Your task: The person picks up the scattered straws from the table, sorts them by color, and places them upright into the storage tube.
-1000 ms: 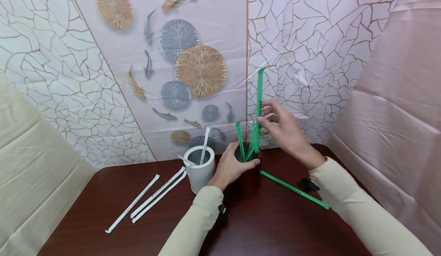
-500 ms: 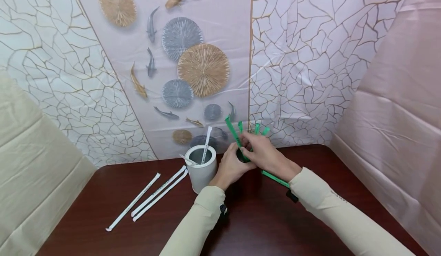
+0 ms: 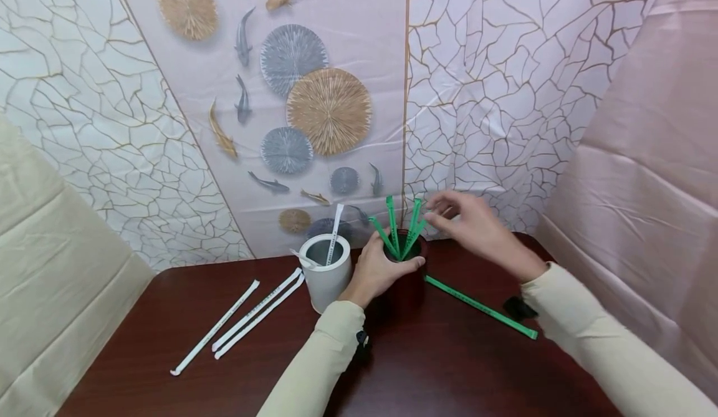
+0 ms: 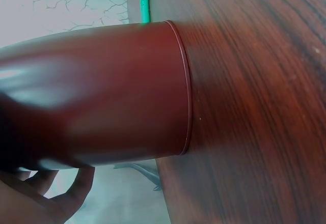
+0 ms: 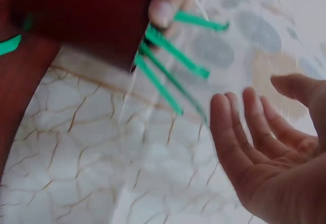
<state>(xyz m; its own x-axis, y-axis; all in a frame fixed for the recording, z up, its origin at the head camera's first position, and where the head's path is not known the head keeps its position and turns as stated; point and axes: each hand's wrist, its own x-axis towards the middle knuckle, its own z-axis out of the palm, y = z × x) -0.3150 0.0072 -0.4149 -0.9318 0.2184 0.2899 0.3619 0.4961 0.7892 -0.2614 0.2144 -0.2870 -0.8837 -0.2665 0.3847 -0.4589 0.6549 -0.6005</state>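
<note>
My left hand [image 3: 378, 270] grips a dark red cylindrical cup [image 3: 412, 287], thumb over the near side of its rim. Several green paper-wrapped straws [image 3: 392, 224] stand in the cup and fan out above it. In the left wrist view the cup's smooth wall [image 4: 107, 96] fills much of the picture, its base on the table. Just right of the straw tops, my right hand [image 3: 471, 224] is raised and holds nothing. The right wrist view shows that hand [image 5: 270, 158] with its fingers apart from the green straws [image 5: 178, 53].
A white canister [image 3: 328, 287] with two white-wrapped straws [image 3: 335, 233] stands left of the cup. Three more white straws [image 3: 215, 326] lie on the table to its left. One green straw [image 3: 481, 306] lies right of the cup. A patterned cloth [image 3: 328, 111] hangs behind the table.
My right hand brought a green straw over to the cup, let it go inside, and drew back to the right. The left hand has kept its grip on the cup.
</note>
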